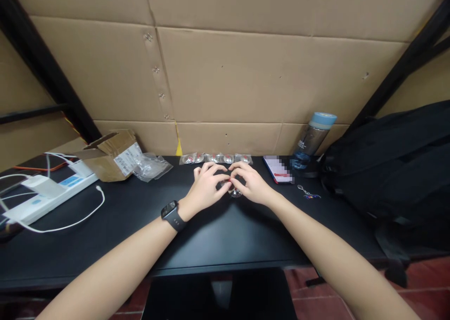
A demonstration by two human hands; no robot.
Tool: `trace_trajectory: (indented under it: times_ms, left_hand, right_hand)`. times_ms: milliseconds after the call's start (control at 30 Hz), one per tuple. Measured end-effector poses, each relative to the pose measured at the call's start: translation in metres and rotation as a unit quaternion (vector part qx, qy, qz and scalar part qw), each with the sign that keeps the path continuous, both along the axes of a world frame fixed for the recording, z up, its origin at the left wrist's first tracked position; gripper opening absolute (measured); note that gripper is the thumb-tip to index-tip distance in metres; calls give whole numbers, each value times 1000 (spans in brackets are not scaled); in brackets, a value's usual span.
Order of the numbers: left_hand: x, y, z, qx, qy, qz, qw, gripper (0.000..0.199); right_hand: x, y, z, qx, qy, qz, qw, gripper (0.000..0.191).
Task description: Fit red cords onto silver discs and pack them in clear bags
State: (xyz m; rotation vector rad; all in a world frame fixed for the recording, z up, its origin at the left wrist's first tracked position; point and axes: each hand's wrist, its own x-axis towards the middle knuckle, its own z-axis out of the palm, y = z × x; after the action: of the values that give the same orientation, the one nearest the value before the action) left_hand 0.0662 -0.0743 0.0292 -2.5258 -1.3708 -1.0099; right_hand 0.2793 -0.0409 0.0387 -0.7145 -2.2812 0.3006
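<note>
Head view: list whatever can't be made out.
Head view: part of the small shiny round object, hidden by the left hand and right hand.
Head view: screen of the red-edged rectangular phone, masked by pixelation.
Head view: rest of the black fabric backpack, cut off by the right edge.
Head view: print on the white paper label, too small.

small shiny item (235, 193) | look: silver-like, lower edge rounded, a little red near the top | pose: partly covered, so the full shape and tilt cannot be told | place: held between left hand (208, 187) and right hand (251, 183), at the middle of the black table (225, 238)
</note>
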Motion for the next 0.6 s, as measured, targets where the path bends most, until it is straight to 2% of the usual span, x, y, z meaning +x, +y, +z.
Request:
trace_trajectory:
  times_ms: [133, 300, 433, 600]
  left_hand:
    - [-4, 7, -7, -23, 11, 1, 1000, 16]
    - [-7, 9, -6, -21, 18, -1, 1000, 10]
    - [-9, 8, -6, -30, 25, -2, 999, 9]
    - [-11, 9, -5, -39, 24, -13, 999, 12]
  right_hand:
    - [0, 3, -4, 20, -18, -14, 1000, 8]
    - [3, 3, -2, -1, -47, -7, 999, 8]
    - [15, 10, -2, -36, -119, -36, 992, 21]
    - [24, 22, -9, -72, -153, -29, 985, 5]
